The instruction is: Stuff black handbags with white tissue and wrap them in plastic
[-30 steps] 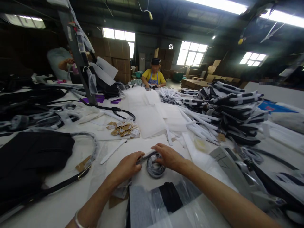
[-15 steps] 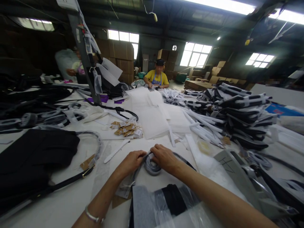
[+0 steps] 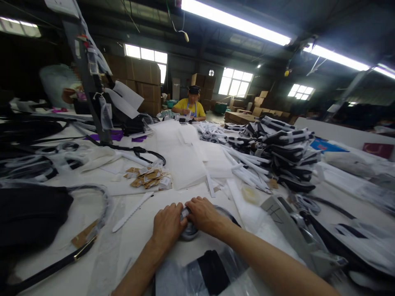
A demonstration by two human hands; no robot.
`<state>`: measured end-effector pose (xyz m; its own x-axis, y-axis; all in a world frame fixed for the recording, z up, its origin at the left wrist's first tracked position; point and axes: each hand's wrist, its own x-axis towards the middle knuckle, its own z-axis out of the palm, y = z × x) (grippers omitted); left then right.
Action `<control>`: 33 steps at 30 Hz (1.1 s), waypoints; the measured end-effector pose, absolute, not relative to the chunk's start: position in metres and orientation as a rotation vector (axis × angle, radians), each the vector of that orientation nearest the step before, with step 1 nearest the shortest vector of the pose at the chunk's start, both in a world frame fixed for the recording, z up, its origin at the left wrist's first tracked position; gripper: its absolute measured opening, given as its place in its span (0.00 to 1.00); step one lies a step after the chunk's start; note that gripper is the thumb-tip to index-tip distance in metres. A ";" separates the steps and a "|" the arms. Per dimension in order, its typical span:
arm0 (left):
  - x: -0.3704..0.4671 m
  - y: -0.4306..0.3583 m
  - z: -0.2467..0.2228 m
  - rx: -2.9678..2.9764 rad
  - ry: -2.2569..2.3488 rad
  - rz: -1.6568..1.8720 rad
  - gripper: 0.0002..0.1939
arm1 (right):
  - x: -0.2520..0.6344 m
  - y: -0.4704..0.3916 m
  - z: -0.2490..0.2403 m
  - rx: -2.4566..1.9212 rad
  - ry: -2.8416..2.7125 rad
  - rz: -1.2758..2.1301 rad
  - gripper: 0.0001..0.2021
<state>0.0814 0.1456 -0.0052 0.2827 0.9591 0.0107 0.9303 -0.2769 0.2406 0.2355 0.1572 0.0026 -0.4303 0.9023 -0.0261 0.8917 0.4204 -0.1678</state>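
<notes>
A grey strap coiled into a roll (image 3: 189, 233) lies on the white table (image 3: 135, 250) in front of me. My left hand (image 3: 168, 224) is closed on the left side of the coil, its thumb over the top. On the upper right side, my right hand (image 3: 203, 213) grips the same coil with curled fingers. A dark length of strap runs out to the right behind my right wrist. Nearer to me, beneath my forearms, is a plastic-wrapped piece with a black band (image 3: 212, 271).
A black bag (image 3: 33, 213) with a wrapped handle lies at left. Brown tags (image 3: 148, 176), white sheets (image 3: 185, 158) and wrapped straps (image 3: 286, 144) lie farther back. At right stands a grey device (image 3: 286, 222). A person in yellow (image 3: 189, 107) sits across the table.
My left hand has moved over the coil and now wraps its left side. The view has turned to the right, so the surroundings appear shifted left.
</notes>
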 end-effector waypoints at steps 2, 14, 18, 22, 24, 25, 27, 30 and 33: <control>0.084 0.147 -0.007 2.375 1.721 0.247 0.11 | 0.241 0.160 0.005 -1.672 -2.526 0.308 0.14; 0.085 0.156 -0.017 2.316 1.691 0.257 0.09 | 0.330 0.250 0.005 -2.308 -1.707 0.475 0.07; 0.084 0.155 -0.015 2.291 1.689 0.248 0.08 | 0.335 0.264 -0.015 -2.305 -1.578 0.611 0.10; 0.082 0.156 -0.013 2.275 1.671 0.235 0.08 | 0.339 0.265 -0.023 -2.239 -1.517 0.778 0.11; 0.081 0.157 -0.011 2.275 1.653 0.224 0.09 | 0.341 0.261 -0.023 -2.196 -1.502 0.859 0.12; 0.081 0.157 -0.011 2.276 1.648 0.218 0.09 | 0.342 0.259 -0.022 -2.172 -1.494 0.887 0.13; 0.081 0.157 -0.011 2.279 1.649 0.216 0.08 | 0.345 0.255 -0.021 -2.123 -1.476 0.913 0.12; 0.081 0.156 -0.011 2.278 1.657 0.244 0.07 | 0.349 0.250 -0.018 -2.064 -1.449 0.910 0.11; 0.082 0.155 -0.012 2.266 1.669 0.270 0.07 | 0.355 0.248 -0.014 -2.034 -1.439 0.902 0.11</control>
<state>0.0818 0.1548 -0.0120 0.3026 0.9525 -0.0329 0.8934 -0.2715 0.3580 0.3550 0.2477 -0.0143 0.2270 0.9450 -0.2354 0.6235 -0.3267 -0.7103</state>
